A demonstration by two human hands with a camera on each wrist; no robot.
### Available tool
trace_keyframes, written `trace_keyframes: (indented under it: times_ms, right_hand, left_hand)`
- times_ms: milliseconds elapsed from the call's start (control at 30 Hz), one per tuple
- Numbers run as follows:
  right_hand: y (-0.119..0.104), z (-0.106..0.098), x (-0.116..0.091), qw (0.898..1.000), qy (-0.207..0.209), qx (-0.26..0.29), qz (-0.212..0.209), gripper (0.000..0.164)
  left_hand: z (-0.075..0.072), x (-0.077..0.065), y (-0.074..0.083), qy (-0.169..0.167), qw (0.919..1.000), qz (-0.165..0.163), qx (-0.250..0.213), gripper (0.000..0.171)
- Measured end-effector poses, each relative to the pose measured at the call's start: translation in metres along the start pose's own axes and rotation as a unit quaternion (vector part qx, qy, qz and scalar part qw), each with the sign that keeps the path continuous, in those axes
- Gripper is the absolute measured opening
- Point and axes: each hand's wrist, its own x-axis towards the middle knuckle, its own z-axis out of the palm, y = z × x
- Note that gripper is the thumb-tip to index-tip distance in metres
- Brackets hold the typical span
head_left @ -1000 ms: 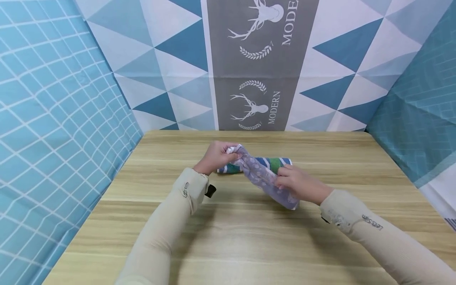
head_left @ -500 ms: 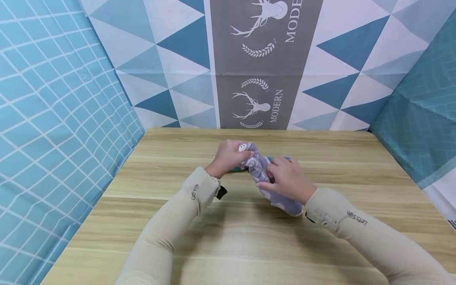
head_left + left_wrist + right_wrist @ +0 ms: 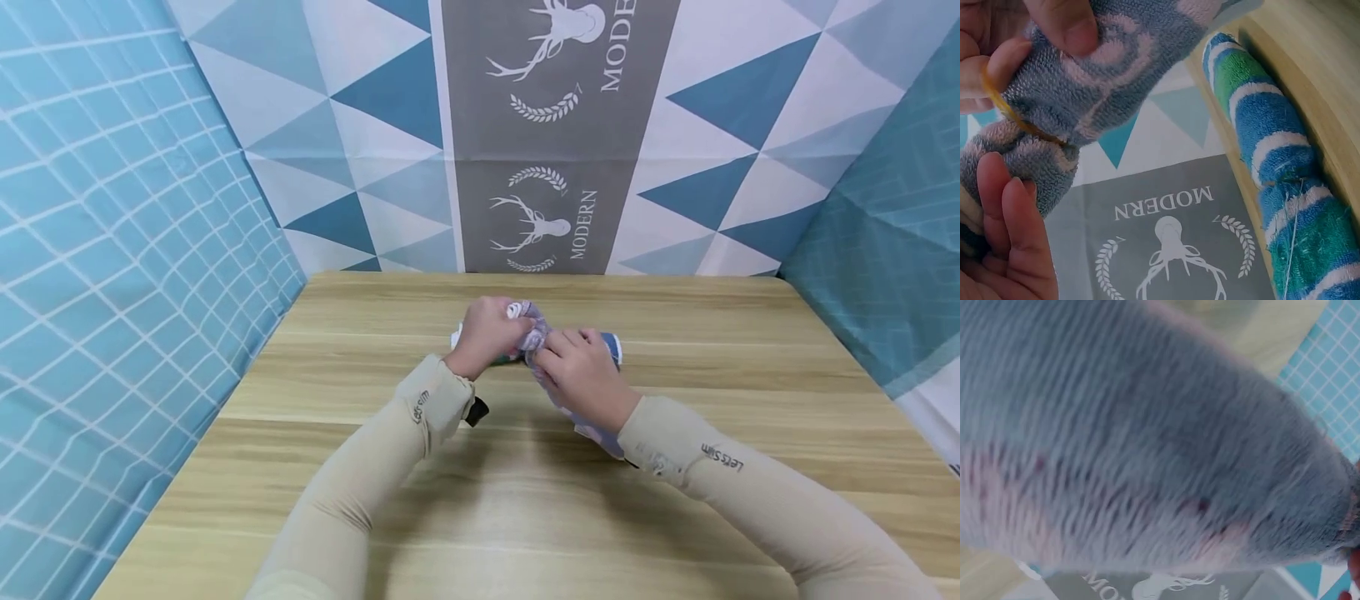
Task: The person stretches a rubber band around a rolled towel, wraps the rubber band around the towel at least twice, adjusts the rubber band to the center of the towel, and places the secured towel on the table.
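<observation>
A rolled purple-grey towel (image 3: 1129, 69) with pale pink patterns hangs above the table, slanting down to the right in the head view. My left hand (image 3: 491, 329) grips its upper end, fingers curled round it. My right hand (image 3: 588, 375) pinches the towel just beside the left hand. A yellow rubber band (image 3: 1016, 119) circles the roll and draws it into a narrow waist; in the left wrist view it is stretched over a finger of the upper hand. The right wrist view is filled mostly by the towel, with only fingertips at its right edge.
Behind the hands lies a rolled blue, green and white striped towel (image 3: 1279, 131), pinched in at its middle, on the wooden table (image 3: 360, 467). A patterned cloth wall (image 3: 525, 142) rises behind the table, and a blue checked one (image 3: 112, 250) stands left.
My right hand has moved left along the purple-grey towel, close to the left hand. The left hand has shifted slightly right. The towel has narrowed between the hands.
</observation>
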Motion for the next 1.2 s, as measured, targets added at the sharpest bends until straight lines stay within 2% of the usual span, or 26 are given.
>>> trace_keyframes:
  times_ms: [67,133,200,267,300,367,433,467,533,600,667,733,800,867,933,1067,1133,1200]
  right_hand:
    - [0.000,0.000,0.000,1.000,-0.001,0.028,0.009,0.015]
    - [0.002,-0.001,0.000,0.998,-0.007,0.060,0.027,0.020]
    - [0.006,-0.004,0.002,0.993,-0.016,0.104,0.046,0.026]
    - [0.012,-0.008,0.004,0.984,-0.039,0.160,0.066,0.032]
    - [0.017,-0.010,0.005,0.978,-0.049,0.189,0.075,0.034]
    - [0.024,-0.014,0.006,0.959,-0.077,0.254,0.095,0.035]
    - [0.030,-0.018,0.005,0.937,-0.105,0.312,0.118,0.035]
    - [0.032,-0.020,0.004,0.927,-0.117,0.334,0.129,0.035]
    - [0.034,-0.023,0.003,0.911,-0.135,0.361,0.145,0.035]
    - [0.034,-0.024,0.002,0.903,-0.147,0.374,0.153,0.034]
    - [0.034,-0.025,0.001,0.898,-0.157,0.379,0.160,0.032]
    - [0.034,-0.026,0.001,0.895,-0.165,0.379,0.169,0.028]
    - [0.033,-0.026,0.001,0.897,-0.164,0.371,0.176,0.023]
    - [0.031,-0.025,0.002,0.906,-0.156,0.347,0.185,0.021]
    - [0.028,-0.024,0.003,0.925,-0.141,0.299,0.185,0.024]
    - [0.020,-0.022,0.007,0.969,-0.092,0.172,0.149,0.035]
    - [0.018,-0.020,0.009,0.985,-0.059,0.121,0.107,0.034]
    - [0.017,-0.019,0.010,0.993,-0.031,0.092,0.063,0.030]
  left_hand:
    - [-0.001,0.001,-0.002,-0.010,0.9999,0.003,0.005,0.014]
    - [-0.005,0.002,-0.004,-0.028,0.9992,0.020,0.019,0.012]
    - [-0.009,0.001,-0.006,-0.049,0.9959,0.060,0.047,0.015]
    - [-0.015,-0.001,-0.010,-0.061,0.9884,0.114,0.079,0.025]
    - [-0.018,-0.002,-0.011,-0.067,0.9825,0.147,0.094,0.033]
    - [-0.024,-0.003,-0.016,-0.081,0.9652,0.217,0.122,0.051]
    - [-0.028,-0.002,-0.020,-0.096,0.9434,0.288,0.134,0.068]
    - [-0.029,0.000,-0.022,-0.100,0.9304,0.323,0.142,0.071]
    - [-0.030,0.001,-0.024,-0.108,0.9062,0.383,0.144,0.065]
    - [-0.029,0.002,-0.025,-0.114,0.8894,0.424,0.129,0.052]
    - [-0.028,0.003,-0.026,-0.122,0.8801,0.446,0.107,0.039]
    - [-0.027,0.002,-0.027,-0.126,0.8751,0.459,0.087,0.031]
    - [-0.026,0.002,-0.027,-0.123,0.8735,0.465,0.076,0.025]
    - [-0.024,0.002,-0.027,-0.114,0.8738,0.467,0.075,0.022]
    - [-0.022,0.002,-0.026,-0.100,0.8740,0.468,0.083,0.021]
    - [-0.019,0.000,-0.023,-0.070,0.8736,0.470,0.105,0.019]
    - [-0.016,-0.001,-0.021,-0.057,0.8734,0.468,0.123,0.020]
    - [-0.014,-0.001,-0.019,-0.045,0.8747,0.461,0.142,0.020]
